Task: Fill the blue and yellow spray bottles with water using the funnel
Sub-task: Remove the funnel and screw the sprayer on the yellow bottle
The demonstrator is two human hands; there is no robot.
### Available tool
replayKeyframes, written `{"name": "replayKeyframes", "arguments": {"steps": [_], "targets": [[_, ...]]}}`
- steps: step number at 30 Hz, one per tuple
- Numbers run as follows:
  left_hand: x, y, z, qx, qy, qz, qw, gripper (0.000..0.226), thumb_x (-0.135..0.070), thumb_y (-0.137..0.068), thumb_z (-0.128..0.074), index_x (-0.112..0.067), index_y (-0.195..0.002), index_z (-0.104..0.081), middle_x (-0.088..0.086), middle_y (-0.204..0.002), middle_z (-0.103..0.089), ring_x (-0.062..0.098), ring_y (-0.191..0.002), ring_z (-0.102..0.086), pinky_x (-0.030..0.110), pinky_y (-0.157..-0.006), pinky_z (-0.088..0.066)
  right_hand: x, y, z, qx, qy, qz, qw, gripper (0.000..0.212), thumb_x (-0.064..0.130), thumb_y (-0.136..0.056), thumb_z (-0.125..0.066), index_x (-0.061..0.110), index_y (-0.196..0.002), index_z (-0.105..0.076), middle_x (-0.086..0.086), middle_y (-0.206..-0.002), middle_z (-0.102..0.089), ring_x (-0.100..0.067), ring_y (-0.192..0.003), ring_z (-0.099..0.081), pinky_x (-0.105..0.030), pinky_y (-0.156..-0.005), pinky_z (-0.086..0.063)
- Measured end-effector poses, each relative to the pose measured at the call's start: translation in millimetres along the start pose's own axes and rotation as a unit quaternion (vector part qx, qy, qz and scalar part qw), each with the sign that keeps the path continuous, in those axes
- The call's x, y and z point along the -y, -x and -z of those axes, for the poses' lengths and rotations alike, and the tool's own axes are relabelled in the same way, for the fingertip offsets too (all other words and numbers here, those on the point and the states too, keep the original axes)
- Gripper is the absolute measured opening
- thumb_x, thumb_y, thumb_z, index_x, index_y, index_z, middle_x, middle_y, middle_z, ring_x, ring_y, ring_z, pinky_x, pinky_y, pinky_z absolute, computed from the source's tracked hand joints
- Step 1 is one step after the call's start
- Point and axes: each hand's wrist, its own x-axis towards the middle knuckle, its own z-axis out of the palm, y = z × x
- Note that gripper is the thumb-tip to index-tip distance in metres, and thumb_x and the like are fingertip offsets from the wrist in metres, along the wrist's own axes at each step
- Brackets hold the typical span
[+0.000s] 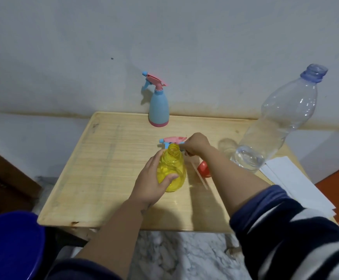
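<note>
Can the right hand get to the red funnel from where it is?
Probably yes. The right hand holds the pulled-off spray head, and the red funnel lies just under that forearm on the table. Nothing blocks it, but the fingers must drop the spray head first.

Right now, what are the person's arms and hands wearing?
Both hands, left hand and right hand, are bare: no gloves, rings or watch show. The sleeves are dark navy with white stripes, pushed up so the forearms are bare.
</note>
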Motion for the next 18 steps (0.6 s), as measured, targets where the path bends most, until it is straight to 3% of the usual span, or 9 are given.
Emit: {"name": "replayKeyframes", "arguments": {"steps": [2, 5, 8, 10, 14, 18], "targets": [[-3, -1, 1, 0.003, -0.019, 0.003, 1.0, 0.074, -0.036, -0.083, -0.071, -0.031, -0.145, -0.032, -0.014, -0.138, -0.046, 0.007, -0.126, -0.045, 0.023, -0.102, -0.037, 5, 6, 21, -0.009, -0.104, -0.002, 0.995, 0.021, 0.019, -0.072, -0.075, -0.001, -0.074, -0.07, -0.012, -0.065, -0.063, -0.021, -0.057, -0.058, -0.031, -0.068, -0.055], [-8, -4, 2, 0.011, -0.035, 0.012, 0.999, 0.074, -0.033, -0.082, -0.073, -0.03, -0.144, -0.032, -0.01, -0.136, -0.047, 0.012, -0.125, -0.048, 0.024, -0.099, -0.037, 17, 24, 57, -0.03, -0.215, 0.014, 0.976, 0.022, 0.003, -0.069, -0.074, -0.008, -0.087, -0.068, -0.017, -0.072, -0.061, -0.022, -0.056, -0.057, -0.033, -0.065, -0.056], [-13, -7, 4, 0.026, -0.048, 0.02, 0.998, 0.076, -0.033, -0.082, -0.073, -0.03, -0.144, -0.03, -0.006, -0.139, -0.046, 0.016, -0.126, -0.048, 0.029, -0.102, -0.039, 34, 47, 92, -0.057, -0.273, 0.047, 0.959, 0.016, 0.004, -0.069, -0.074, -0.004, -0.079, -0.065, -0.016, -0.071, -0.064, -0.023, -0.058, -0.061, -0.036, -0.07, -0.059], [-15, -7, 5, 0.032, -0.057, 0.028, 0.997, 0.078, -0.034, -0.082, -0.073, -0.029, -0.147, -0.028, -0.004, -0.143, -0.044, 0.018, -0.129, -0.045, 0.031, -0.105, -0.038, 45, 65, 109, -0.067, -0.311, 0.073, 0.945, 0.021, 0.006, -0.071, -0.073, -0.007, -0.087, -0.067, -0.018, -0.078, -0.067, -0.024, -0.064, -0.064, -0.039, -0.078, -0.058], [-17, -7, 5, 0.034, -0.048, 0.045, 0.997, 0.082, -0.033, -0.081, -0.074, -0.029, -0.148, -0.028, -0.002, -0.144, -0.044, 0.02, -0.132, -0.044, 0.036, -0.108, -0.038, 64, 99, 121, -0.081, -0.37, 0.167, 0.91, 0.011, 0.008, -0.085, -0.065, 0.0, -0.092, -0.067, -0.015, -0.087, -0.065, -0.019, -0.069, -0.064, -0.025, -0.073, -0.058], [-21, -8, 7, 0.04, -0.042, 0.053, 0.997, 0.084, -0.032, -0.081, -0.075, -0.027, -0.149, -0.027, -0.001, -0.147, -0.042, 0.02, -0.133, -0.043, 0.035, -0.11, -0.037, 77, 112, 115, -0.128, -0.377, 0.225, 0.889, 0.02, 0.012, -0.087, -0.064, 0.004, -0.105, -0.066, -0.01, -0.09, -0.066, -0.016, -0.076, -0.066, -0.026, -0.08, -0.057]]}}
